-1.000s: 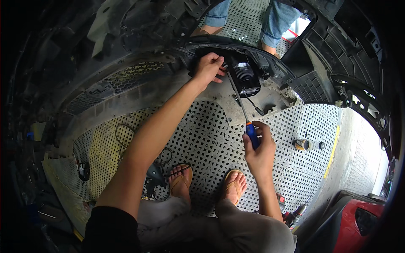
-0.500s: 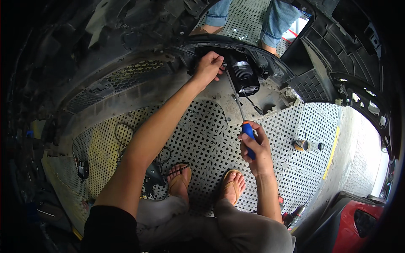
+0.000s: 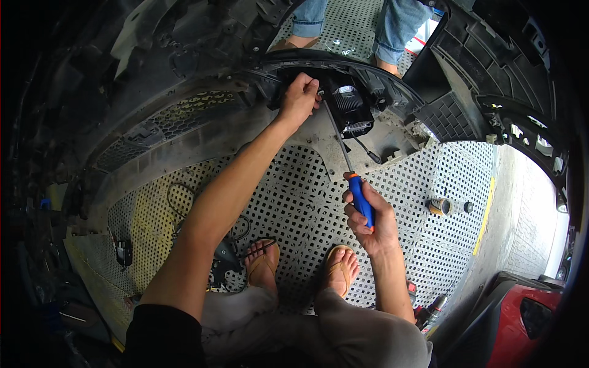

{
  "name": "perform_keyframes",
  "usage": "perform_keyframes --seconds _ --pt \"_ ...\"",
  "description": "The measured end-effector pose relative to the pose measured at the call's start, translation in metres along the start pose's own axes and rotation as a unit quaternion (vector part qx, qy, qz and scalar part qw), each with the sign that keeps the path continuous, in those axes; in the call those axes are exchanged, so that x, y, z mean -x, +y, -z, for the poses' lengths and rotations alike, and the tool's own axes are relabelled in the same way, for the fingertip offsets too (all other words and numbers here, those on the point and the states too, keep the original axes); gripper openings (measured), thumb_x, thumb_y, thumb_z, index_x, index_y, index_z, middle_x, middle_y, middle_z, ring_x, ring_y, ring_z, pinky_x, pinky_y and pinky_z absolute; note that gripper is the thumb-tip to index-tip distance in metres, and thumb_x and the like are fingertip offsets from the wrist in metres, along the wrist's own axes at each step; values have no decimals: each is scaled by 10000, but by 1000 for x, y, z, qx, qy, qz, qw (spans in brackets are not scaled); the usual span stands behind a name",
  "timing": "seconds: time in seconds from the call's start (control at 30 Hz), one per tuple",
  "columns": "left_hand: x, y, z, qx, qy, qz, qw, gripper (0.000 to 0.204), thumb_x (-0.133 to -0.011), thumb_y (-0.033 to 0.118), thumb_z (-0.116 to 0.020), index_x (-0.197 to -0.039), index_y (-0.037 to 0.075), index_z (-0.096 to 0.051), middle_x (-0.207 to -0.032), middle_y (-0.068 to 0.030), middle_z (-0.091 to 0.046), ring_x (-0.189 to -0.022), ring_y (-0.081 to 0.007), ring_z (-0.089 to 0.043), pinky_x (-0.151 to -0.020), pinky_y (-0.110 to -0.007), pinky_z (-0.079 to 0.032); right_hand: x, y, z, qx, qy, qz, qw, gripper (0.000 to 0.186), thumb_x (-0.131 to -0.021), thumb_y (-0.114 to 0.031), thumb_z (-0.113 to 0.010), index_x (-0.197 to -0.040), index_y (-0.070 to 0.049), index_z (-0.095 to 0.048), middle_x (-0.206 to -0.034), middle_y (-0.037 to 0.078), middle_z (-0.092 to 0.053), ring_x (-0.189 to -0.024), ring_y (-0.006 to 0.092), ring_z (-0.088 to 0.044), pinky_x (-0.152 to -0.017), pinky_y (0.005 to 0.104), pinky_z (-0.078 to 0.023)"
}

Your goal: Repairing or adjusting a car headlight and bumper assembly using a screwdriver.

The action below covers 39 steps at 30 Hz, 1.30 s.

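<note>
My right hand [image 3: 375, 224] grips the blue and orange handle of a long screwdriver [image 3: 361, 199]. Its metal shaft slants up and away, with the tip end beside a black finned box [image 3: 348, 107] mounted in a large black car bumper [image 3: 202, 138]. At the far end of that shaft, my left hand [image 3: 299, 101] has its fingers curled together next to the box; whatever they pinch is hidden. A short black cable with a plug [image 3: 373, 157] hangs from the box's near side.
Another person's jeans legs [image 3: 392, 30] stand beyond the bumper. A small can [image 3: 438, 207] and a dark cap [image 3: 468, 207] are on the perforated floor at right. Near my feet lie a dark power tool [image 3: 226, 257] and, at lower right, a drill [image 3: 432, 311]. A red panel [image 3: 521, 325] is at the right.
The right hand's grip on the screwdriver handle has shifted, showing more of the handle. My left hand stays at the finned box. The view has shifted slightly.
</note>
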<state>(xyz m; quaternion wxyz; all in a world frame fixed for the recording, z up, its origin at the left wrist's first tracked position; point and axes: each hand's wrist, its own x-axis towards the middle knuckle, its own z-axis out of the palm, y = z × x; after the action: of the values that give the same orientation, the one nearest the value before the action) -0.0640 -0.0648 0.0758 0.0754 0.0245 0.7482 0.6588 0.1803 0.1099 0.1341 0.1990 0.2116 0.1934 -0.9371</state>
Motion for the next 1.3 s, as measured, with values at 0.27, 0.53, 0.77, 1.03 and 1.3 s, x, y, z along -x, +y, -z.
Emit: perform_keyframes --seconds 0.27,0.53,0.77,1.03,1.3 --pt "3 4 1 49 4 41 998 162 -1060 216 -546 -1026 57 -542 -784 -29 -617 -632 -101 -582 -486 -254 -445 2 22 -26 812 181 303 465 473 -951 -140 -632 -1413 -112 -537 -918 225 -675 -717 390 -683 -609 479 -545" --pt "7 3 -3 41 2 18 999 162 -1066 237 -542 -1052 76 -538 -831 -22 -600 -681 -94 -563 -530 -242 -414 3 1 -13 181 72 79 978 446 -1037 -224 -598 -1424 -18 -516 -894 50 -646 -457 39 -450 -381 192 -308" --pt "13 12 -4 27 20 71 997 221 -1028 282 -609 -1105 85 -545 -904 -8 -609 -750 -101 -565 -591 -265 -437 -1 20 -16 640 122 232 722 500 -975 -226 -673 -1409 -53 -496 -895 102 -671 -622 204 -616 -538 312 -479" --pt "8 9 -14 66 39 55 996 163 -1024 236 -635 -1079 106 -553 -811 18 -532 -695 -70 -487 -565 -235 -410 -3 6 -9 408 83 125 901 485 -1002 -186 -641 -1449 -43 -520 -820 60 -662 -542 93 -541 -510 261 -452" --pt "1 6 -9 80 26 90 992 183 -1019 229 -642 -1112 121 -528 -848 0 -565 -692 -87 -511 -547 -252 -407 1 9 -11 738 163 310 577 437 -990 -207 -591 -1388 -34 -547 -899 286 -676 -821 469 -685 -748 517 -561"
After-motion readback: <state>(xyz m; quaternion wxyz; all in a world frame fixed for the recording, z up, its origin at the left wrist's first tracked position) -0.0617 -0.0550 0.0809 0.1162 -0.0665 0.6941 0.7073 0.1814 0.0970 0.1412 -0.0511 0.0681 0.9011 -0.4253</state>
